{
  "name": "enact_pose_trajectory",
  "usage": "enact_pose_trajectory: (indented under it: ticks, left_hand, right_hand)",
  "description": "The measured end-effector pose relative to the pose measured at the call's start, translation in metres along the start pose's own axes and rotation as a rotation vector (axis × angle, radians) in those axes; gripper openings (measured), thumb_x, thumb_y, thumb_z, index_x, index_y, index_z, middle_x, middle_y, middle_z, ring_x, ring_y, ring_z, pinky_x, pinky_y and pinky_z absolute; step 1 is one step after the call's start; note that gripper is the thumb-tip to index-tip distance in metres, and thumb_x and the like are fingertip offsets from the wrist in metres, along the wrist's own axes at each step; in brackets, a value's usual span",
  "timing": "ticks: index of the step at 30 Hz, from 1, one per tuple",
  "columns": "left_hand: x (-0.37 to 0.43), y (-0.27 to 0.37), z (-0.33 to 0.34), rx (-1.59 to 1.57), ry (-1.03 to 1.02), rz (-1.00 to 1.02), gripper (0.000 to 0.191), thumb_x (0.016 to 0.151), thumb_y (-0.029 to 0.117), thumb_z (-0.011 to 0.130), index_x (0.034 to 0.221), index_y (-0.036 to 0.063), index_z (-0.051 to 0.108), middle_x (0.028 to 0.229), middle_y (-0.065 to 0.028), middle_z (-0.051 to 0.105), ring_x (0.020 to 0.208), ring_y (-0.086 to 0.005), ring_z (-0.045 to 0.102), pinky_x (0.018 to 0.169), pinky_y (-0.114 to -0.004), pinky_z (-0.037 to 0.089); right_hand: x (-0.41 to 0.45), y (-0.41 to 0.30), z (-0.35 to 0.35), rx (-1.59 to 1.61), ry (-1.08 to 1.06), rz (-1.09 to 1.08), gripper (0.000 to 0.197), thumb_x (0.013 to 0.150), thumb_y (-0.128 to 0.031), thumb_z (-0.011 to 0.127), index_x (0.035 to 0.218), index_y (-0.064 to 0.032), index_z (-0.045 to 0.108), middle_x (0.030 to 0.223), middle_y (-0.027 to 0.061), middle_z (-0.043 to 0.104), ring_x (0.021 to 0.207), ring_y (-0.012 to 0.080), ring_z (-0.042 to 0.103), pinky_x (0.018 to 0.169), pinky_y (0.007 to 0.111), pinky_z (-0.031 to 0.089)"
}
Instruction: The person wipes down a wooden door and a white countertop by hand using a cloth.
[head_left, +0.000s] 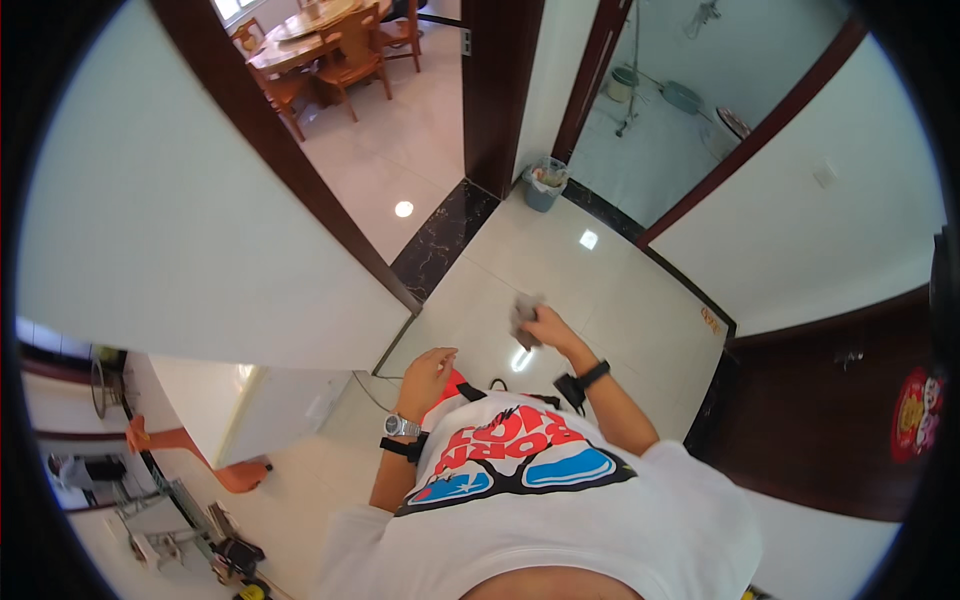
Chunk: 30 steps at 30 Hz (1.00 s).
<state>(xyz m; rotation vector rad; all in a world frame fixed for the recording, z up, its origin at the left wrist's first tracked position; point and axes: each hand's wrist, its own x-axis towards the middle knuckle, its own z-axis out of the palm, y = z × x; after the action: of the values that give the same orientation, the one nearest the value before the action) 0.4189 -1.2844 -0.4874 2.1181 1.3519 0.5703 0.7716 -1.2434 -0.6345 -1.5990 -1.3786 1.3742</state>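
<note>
My right hand (553, 330) is closed around a bunched grey cloth (527, 319), held above the pale tiled floor (480, 292). The cloth looks slightly blurred. My left hand (429, 375) is at my waist, beside something red and black, its fingers partly bent with nothing visible in them. A silver watch (401, 426) and a black strap are on my left wrist. On my right wrist sits a black band (595, 373) with a small black device (569, 391) by it.
A lined waste bin (544, 185) stands between two doorways. Through one are a round wooden table (300, 34) and chairs (351, 64); through the other, a bucket (621, 84) and basin (681, 97). A dark door (832, 405) is at right. A white cabinet-like block (277, 412) stands at left.
</note>
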Motion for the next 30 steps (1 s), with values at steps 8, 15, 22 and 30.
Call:
enact_pose_trajectory:
  ticks: [8, 15, 22, 30]
  left_hand:
    - [-0.109, 0.000, -0.039, 0.016, -0.101, 0.257, 0.016, 0.106, 0.019, 0.077, 0.115, 0.0069, 0.082, 0.113, -0.0120, 0.085, 0.108, -0.0375, 0.078, 0.101, -0.051, 0.060]
    - [-0.177, -0.016, -0.050, 0.062, -0.094, 0.280, 0.021, 0.111, 0.025, 0.073, 0.113, 0.0056, 0.082, 0.105, -0.0114, 0.085, 0.100, -0.0365, 0.077, 0.092, -0.050, 0.060]
    - [-0.426, -0.155, -0.150, 0.042, 0.063, -0.061, 0.021, 0.114, 0.021, 0.071, 0.122, 0.0048, 0.083, 0.108, -0.0129, 0.087, 0.102, -0.0361, 0.080, 0.094, -0.049, 0.062]
    - [-0.603, -0.239, -0.228, 0.017, 0.230, -0.315, 0.027, 0.109, 0.020, 0.079, 0.133, 0.0075, 0.081, 0.109, -0.0149, 0.085, 0.101, -0.0350, 0.081, 0.095, -0.045, 0.063]
  right_hand:
    - [-0.180, 0.107, 0.122, -0.104, 0.008, 0.131, 0.064, 0.093, -0.034, 0.082, 0.141, 0.0081, 0.075, 0.134, 0.0301, 0.082, 0.125, 0.0417, 0.080, 0.106, 0.048, 0.063]
    - [-0.196, 0.070, 0.165, -0.113, 0.038, 0.042, 0.059, 0.095, -0.031, 0.081, 0.137, 0.0093, 0.074, 0.130, 0.0288, 0.083, 0.119, 0.0427, 0.082, 0.102, 0.048, 0.064]
    - [-0.197, 0.010, 0.365, -0.486, -0.130, -0.144, 0.053, 0.097, -0.034, 0.083, 0.124, 0.0107, 0.076, 0.121, 0.0318, 0.083, 0.112, 0.0424, 0.082, 0.096, 0.048, 0.064]
    - [-0.232, -0.179, 0.579, -0.413, -0.544, -0.368, 0.051, 0.099, -0.035, 0.085, 0.120, 0.0098, 0.076, 0.113, 0.0285, 0.083, 0.105, 0.0402, 0.082, 0.091, 0.046, 0.064]
